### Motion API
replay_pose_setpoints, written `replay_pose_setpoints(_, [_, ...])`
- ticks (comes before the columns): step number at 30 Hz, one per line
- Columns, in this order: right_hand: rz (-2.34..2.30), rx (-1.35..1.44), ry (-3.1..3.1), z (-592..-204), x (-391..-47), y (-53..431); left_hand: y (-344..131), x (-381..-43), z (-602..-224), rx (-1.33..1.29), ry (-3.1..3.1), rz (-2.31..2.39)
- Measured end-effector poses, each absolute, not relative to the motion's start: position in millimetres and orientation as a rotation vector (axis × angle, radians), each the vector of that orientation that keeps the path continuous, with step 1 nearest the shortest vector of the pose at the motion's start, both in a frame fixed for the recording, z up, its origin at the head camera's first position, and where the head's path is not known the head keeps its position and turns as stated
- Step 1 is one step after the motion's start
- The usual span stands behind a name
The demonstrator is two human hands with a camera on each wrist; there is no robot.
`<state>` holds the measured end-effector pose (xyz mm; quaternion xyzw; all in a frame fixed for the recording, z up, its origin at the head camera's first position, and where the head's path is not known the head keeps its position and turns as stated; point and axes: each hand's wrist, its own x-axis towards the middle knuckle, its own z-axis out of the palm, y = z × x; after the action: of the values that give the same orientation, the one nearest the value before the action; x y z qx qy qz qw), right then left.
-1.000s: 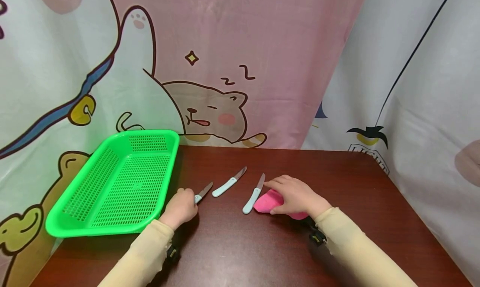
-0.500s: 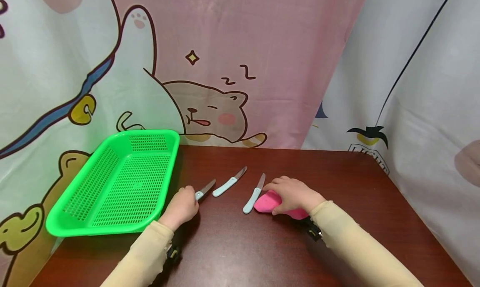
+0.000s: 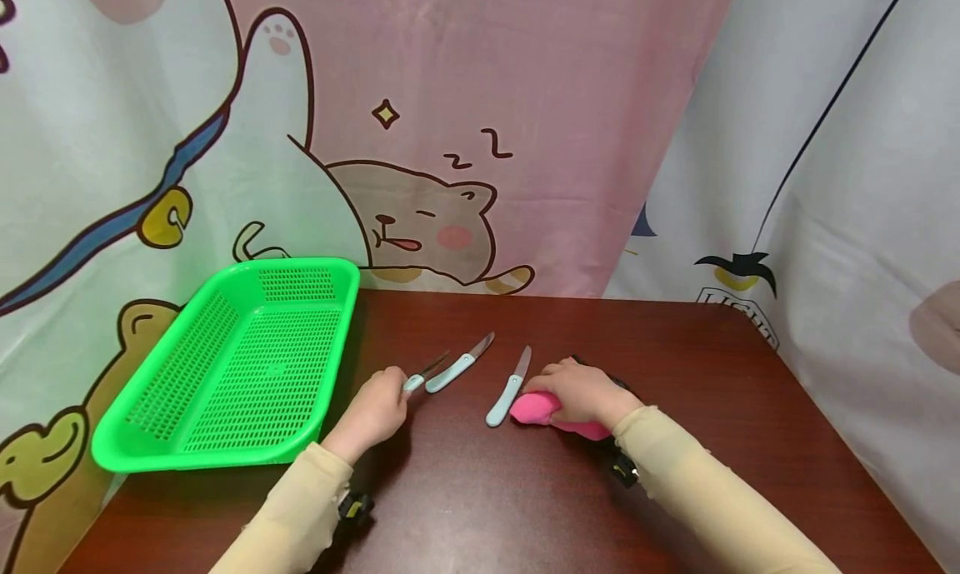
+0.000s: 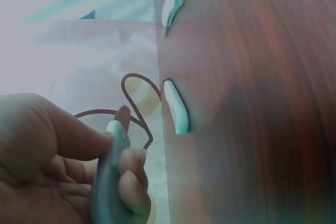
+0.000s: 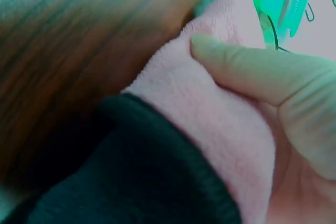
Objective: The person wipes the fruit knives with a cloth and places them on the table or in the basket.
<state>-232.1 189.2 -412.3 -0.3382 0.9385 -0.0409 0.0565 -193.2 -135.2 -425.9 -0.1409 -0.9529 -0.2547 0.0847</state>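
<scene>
Reddish-brown table point(image 3: 465, 507), green basket point(image 3: 202, 460) at left, two pale-handled knives point(image 3: 453, 371) point(image 3: 507, 391) lying flat

2 cream sleeves point(image 3: 288, 507), 2 black wrist cameras point(image 3: 354, 506)

Knife point(image 3: 413, 382): pale, smooth handle, lower part wrapped by left hand point(image 3: 375, 414); in head view we see narrow blade slanting away and to right, seen nearly edge-on. Pink cloth point(image 3: 536, 408): fuzzy, bunched, gripped by right hand point(image 3: 583, 391) at tabletop point(image 3: 465, 507), thumb pressed along it. Dark fabric point(image 5: 136, 166), rounded edge, lies against cloth; whether one piece, we cannot tell.
</scene>
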Motion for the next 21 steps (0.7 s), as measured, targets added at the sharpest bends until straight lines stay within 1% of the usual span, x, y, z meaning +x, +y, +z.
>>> replay_pose_setpoints(7, [-0.206,-1.02,2.884,-414.4,-230.7,191.9,-128.1,-195.2,-423.0,-0.444,-2.762,-1.039])
replay_pose_setpoints(15, [-0.287,-0.923,2.929,-412.8,-231.6,196.0,-116.8,-197.2,-420.7,-0.426,-2.656,-1.379])
replay_pose_setpoints(21, [-0.404,-0.901,3.028,-412.7,-232.2,201.9,-109.6,-196.8,-418.7,-0.412,-2.55,-1.625])
